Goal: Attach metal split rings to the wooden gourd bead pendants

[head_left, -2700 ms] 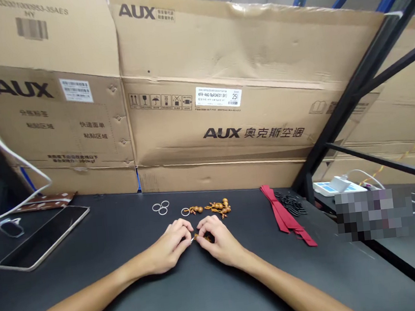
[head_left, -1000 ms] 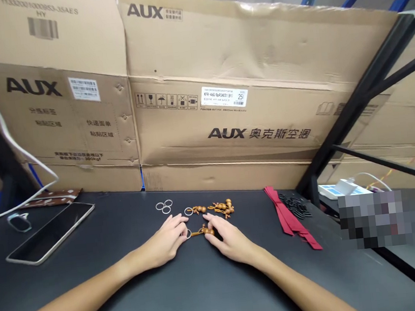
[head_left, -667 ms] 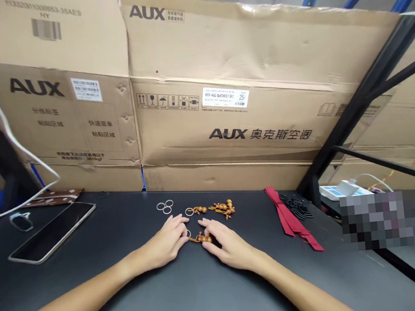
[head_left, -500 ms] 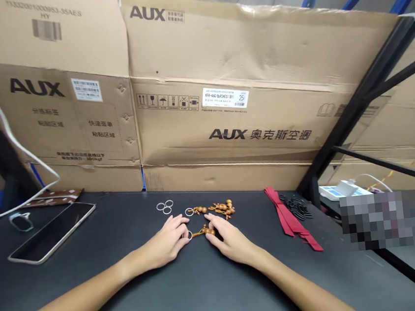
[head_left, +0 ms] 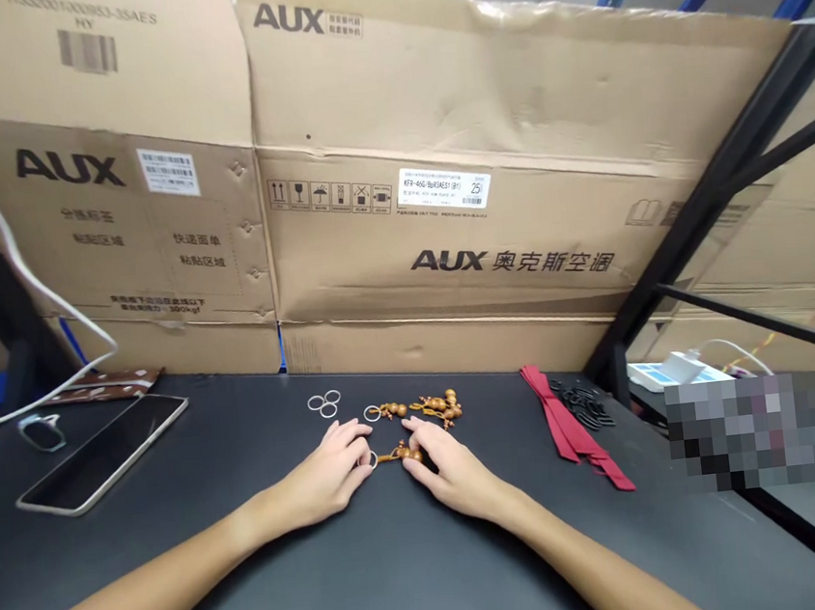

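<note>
A wooden gourd keychain [head_left: 389, 457] lies on the black tabletop between my hands, its metal ring to the left and its brown beads to the right. My left hand [head_left: 333, 468] has thumb and fingers closed at the ring, partly covering it. At the other end, my right hand [head_left: 447, 461] has its thumb and fingers around the gourd bead. Just beyond my fingertips lies a second gourd keychain [head_left: 393, 410] with a ring on its cord. To its right is a small pile of gourd pendants [head_left: 441, 405]. Several loose split rings [head_left: 327, 409] sit beyond my left hand.
Red ribbon strips [head_left: 573, 428] and a heap of black clasps or cords [head_left: 584, 405] lie to the right. A phone [head_left: 107, 455] rests at the left, near a small dark oval object [head_left: 42, 434]. Cardboard [head_left: 436, 234] stands along the back; a black metal post [head_left: 656, 279] rises at right.
Both hands stay in place on the gourd keychain. Only the camera view has shifted very slightly.
</note>
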{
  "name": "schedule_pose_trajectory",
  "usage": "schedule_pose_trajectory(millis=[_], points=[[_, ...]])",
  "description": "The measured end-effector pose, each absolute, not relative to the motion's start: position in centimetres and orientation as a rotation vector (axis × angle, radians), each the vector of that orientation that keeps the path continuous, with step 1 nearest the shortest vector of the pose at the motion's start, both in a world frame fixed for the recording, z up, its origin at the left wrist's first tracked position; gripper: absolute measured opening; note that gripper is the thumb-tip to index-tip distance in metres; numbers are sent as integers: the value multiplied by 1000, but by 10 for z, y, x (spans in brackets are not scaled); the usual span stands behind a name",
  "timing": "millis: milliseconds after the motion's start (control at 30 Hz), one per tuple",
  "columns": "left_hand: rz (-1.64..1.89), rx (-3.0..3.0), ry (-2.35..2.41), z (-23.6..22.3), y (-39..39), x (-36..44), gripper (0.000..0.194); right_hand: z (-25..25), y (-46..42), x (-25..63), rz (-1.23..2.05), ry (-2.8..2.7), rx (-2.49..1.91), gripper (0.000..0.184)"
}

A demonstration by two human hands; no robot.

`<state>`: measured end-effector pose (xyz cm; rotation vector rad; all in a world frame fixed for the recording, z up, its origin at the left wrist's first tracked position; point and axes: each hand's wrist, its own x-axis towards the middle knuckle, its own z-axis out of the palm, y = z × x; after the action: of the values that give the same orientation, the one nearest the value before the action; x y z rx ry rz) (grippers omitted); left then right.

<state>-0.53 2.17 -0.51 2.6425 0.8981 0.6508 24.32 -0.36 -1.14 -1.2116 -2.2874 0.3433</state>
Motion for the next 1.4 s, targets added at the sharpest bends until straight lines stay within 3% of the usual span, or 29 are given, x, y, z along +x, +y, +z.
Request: schedule_pose_trajectory(millis=[667, 833, 1000, 1133, 1267, 1400], points=[[666, 2620, 928, -4, 21, -3, 14, -13, 1, 247, 319, -2286, -1174, 9], [794, 2624, 929, -1, 15, -3, 7, -13, -1, 246, 260, -2211, -1192, 21], [754, 2720, 922, -1, 12, -3, 13, -7, -8, 241, 171, -2333, -1065, 7], [706, 2776, 1042, -7, 17, -3, 23, -6, -5, 237, 144, -2373, -1193, 27], [622, 2728, 1270, -13, 24, -5, 48, -8, 1, 238, 103, -2347, -1381, 56], [621, 2720, 1294, -14, 25, -7, 51, -8, 0, 238, -14, -2311, -1313, 47]])
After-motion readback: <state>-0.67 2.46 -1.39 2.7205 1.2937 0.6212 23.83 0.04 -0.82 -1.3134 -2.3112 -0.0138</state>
